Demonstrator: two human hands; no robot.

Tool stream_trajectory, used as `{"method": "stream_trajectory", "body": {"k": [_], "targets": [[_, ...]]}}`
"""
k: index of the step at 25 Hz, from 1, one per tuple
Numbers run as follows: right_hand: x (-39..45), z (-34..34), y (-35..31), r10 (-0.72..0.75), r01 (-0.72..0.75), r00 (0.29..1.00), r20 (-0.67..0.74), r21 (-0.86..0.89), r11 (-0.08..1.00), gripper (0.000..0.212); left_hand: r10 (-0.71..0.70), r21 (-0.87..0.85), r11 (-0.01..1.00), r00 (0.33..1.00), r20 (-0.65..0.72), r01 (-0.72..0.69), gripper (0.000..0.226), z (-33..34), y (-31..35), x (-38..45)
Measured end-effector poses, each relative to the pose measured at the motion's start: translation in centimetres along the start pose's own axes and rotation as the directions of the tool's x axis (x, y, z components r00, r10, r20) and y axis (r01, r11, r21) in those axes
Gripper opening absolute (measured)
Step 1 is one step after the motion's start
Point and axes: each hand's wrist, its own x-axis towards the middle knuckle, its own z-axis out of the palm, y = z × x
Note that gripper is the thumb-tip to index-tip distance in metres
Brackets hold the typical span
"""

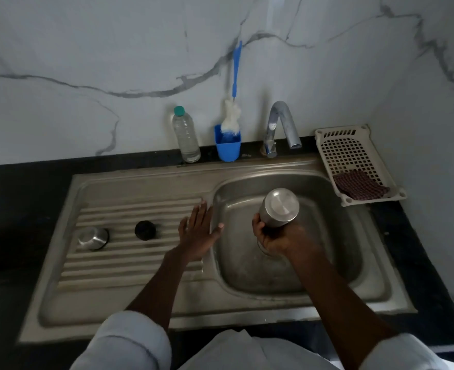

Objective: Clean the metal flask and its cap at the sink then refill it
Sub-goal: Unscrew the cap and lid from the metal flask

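Note:
My right hand [279, 236] grips the metal flask [279, 208] over the sink basin [327, 236], turned so that its flat steel bottom faces up toward me. Its mouth is hidden below my hand. My left hand [197, 231] hovers flat with straight fingers over the edge between drainboard and basin, holding nothing. On the ribbed drainboard [129, 265] to the left lie a steel cup-shaped cap [93, 238] and a black inner stopper [145, 230], apart from each other.
A chrome tap [281, 126] stands behind the basin, with no water visibly running. A blue cup [228, 146] holds a blue-handled bottle brush [232, 116]. A clear water bottle [186, 136] stands beside it. A beige perforated tray [354, 150] with a dark cloth [360, 185] sits at right.

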Motion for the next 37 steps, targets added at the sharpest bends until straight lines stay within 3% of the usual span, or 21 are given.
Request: {"method": "stream_trajectory", "body": {"k": [2, 4, 6, 8, 11, 13, 16, 19, 27, 37], "targets": [[-0.4, 0.6, 1.5, 0.012, -0.009, 1.0, 0.019, -0.147, 0.989, 0.045, 0.017, -0.365, 0.931, 0.999, -0.027, -0.025, 0.09, -1.3, 0.9, -1.5], [-0.3, 1.7, 3.3, 0.009, -0.009, 1.0, -0.001, -0.321, 0.947, 0.054, 0.138, -0.667, 0.714, 0.977, -0.163, -0.212, 0.109, -2.5, 2.1, -4.2], [0.2, 2.8, 5.3, 0.013, -0.018, 1.0, -0.016, -0.417, 0.909, 0.066, 0.286, -0.719, 0.581, 0.922, -0.26, -0.382, 0.117, -3.1, 3.0, -6.8], [0.0, 3.9, 7.5, 0.001, -0.031, 0.998, -0.058, -0.506, 0.862, 0.073, 0.276, -0.772, 0.516, 0.925, -0.26, -0.371, 0.1, -4.0, 3.2, -8.6], [-0.6, 5.1, 10.4, -0.046, -0.033, 0.995, -0.083, -0.761, 0.648, 0.08, 0.114, -0.745, 0.543, 0.913, -0.391, -0.387, 0.072, -6.3, 1.8, -10.2], [-0.1, 5.2, 11.8, -0.195, 0.068, 0.981, -0.026, -0.884, 0.462, 0.083, 0.024, -0.688, 0.599, 0.868, -0.495, -0.409, 0.063, -7.8, 0.4, -11.1], [1.0, 5.6, 12.9, -0.478, 0.201, 0.875, 0.077, -0.956, 0.213, 0.08, -0.145, -0.608, 0.73, 0.798, -0.585, -0.313, 0.064, -10.2, -1.7, -11.7], [1.5, 6.3, 13.5, -0.539, 0.219, 0.831, 0.141, -0.972, 0.084, 0.072, -0.183, -0.556, 0.79, 0.765, -0.618, -0.26, 0.066, -11.4, -3.6, -11.7], [1.4, 6.4, 14.6, -0.557, 0.222, 0.814, 0.168, -0.975, 0.03, 0.062, -0.19, -0.561, 0.8, 0.797, -0.573, -0.212, 0.061, -10.6, -5.0, -11.6], [1.0, 5.5, 14.8, -0.569, 0.221, 0.794, 0.214, -0.974, -0.058, 0.053, -0.174, -0.574, 0.784, 0.806, -0.566, -0.234, 0.088, -10.2, -4.8, -12.5]]}}
